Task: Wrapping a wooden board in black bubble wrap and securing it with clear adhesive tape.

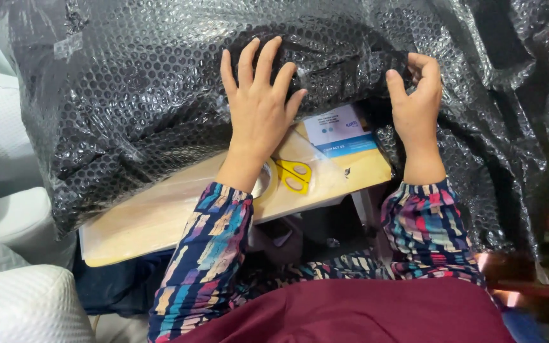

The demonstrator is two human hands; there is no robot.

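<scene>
A large bundle wrapped in black bubble wrap (pixel 135 95) fills the upper part of the head view and rests on a tan board (pixel 154 216). My left hand (pixel 258 105) lies flat on the wrap with its fingers spread. My right hand (pixel 417 101) pinches a fold of the wrap at its lower edge between thumb and fingers. Just below my left wrist, yellow-handled scissors (pixel 295 176) and a tape roll (pixel 263 181) lie on the board, the roll partly hidden by my arm.
A white and blue printed card (pixel 338 133) peeks out under the wrap between my hands. White cushions (pixel 7 298) sit at the left. Loose black wrap hangs down the right side (pixel 509 159). My lap is covered by maroon cloth (pixel 357 314).
</scene>
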